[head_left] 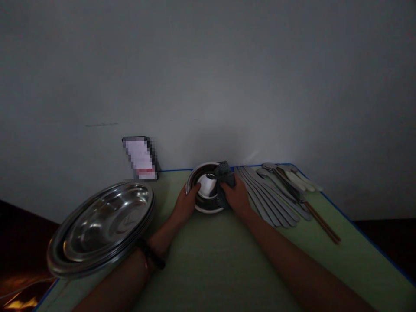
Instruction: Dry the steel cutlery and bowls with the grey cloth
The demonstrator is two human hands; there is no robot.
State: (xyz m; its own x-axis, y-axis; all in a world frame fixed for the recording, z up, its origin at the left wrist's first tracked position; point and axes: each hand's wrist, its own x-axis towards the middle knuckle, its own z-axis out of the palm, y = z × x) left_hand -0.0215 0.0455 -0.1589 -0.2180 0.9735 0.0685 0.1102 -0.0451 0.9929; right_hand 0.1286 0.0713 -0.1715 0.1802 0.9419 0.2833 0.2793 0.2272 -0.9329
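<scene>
A small steel bowl (204,172) stands tilted at the far middle of the green table (227,264). My left hand (186,203) grips its left rim with the fingers curled over the edge. My right hand (238,197) is closed on a dark grey cloth (224,173), which it presses against the bowl's right rim and inner side. The room is dim and fine detail is hard to make out.
A stack of large steel plates (100,227) overhangs the table's left edge. A row of spoons and other cutlery (276,195) lies to the right of the bowl, with chopsticks (321,223) beside it. A card (141,158) leans on the wall.
</scene>
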